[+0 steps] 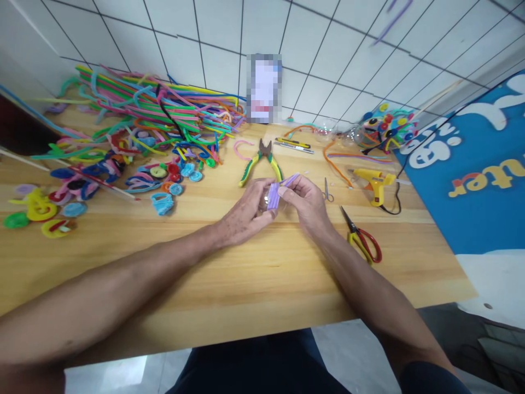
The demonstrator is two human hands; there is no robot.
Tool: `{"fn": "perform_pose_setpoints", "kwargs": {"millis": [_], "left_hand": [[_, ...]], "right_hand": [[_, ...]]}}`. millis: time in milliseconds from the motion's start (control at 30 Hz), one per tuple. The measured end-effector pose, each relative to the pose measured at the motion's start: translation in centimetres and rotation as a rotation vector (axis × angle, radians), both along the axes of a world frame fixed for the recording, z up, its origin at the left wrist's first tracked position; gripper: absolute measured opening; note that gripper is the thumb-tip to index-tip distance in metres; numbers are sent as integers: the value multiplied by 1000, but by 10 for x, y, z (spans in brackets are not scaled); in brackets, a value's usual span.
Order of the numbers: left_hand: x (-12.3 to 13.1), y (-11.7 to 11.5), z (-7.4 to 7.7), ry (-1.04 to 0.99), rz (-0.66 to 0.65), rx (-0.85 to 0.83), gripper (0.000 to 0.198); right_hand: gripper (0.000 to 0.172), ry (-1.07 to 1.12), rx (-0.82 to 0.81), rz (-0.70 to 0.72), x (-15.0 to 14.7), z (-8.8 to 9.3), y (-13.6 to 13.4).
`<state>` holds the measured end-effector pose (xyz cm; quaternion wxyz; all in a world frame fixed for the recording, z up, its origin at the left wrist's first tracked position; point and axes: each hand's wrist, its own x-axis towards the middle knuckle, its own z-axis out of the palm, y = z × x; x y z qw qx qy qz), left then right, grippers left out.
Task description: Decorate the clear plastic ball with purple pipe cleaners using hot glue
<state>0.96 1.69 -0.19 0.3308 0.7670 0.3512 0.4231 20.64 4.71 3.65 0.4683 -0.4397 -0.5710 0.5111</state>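
My left hand (pixel 253 210) is closed around a clear round ball (pixel 264 204), which shows only in part between the fingers. Purple pipe cleaner (pixel 273 196) lies in side-by-side strips across the ball. With thumb and fingers, my right hand (pixel 302 197) pinches the purple pipe cleaner at the ball's right side, and a loose end points up and to the right. Just beyond my hands are pliers (pixel 264 158) with green and yellow handles. Small scissors (pixel 327 190) lie to the right of my right hand.
Piles of coloured pipe cleaners (pixel 151 104) and coiled pieces fill the left. A phone (pixel 264 90) leans on the tiled wall. Knives (pixel 293 144) lie behind the pliers. Red-and-yellow-handled scissors (pixel 363 238), a yellow glue gun (pixel 374 181) with its cord, and a blue sign (pixel 488 175) are right.
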Motion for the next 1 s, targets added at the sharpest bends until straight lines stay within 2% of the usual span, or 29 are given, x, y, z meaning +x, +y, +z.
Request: {"fn": "perform_pose_setpoints", "kwargs": {"millis": [200,533,700,800,900,1000], "left_hand": [[-2,1,-6,-15,3,72,60],[-2,2,-6,21,-22,186,79],[0,1,-6,64,5,187,64],[0,1,-5,56,21,209,58],[-2,2,-3,26,58,145,51],[-4,5,-2,-77,91,-33,46]], "right_hand": [[44,-10,-8,16,1,-1,-1],[46,-2,-31,29,2,1,-2],[57,22,-32,31,2,-3,1],[58,5,-13,51,5,-5,4],[54,-29,28,67,9,-1,7],[45,-126,104,73,14,7,7]]}}
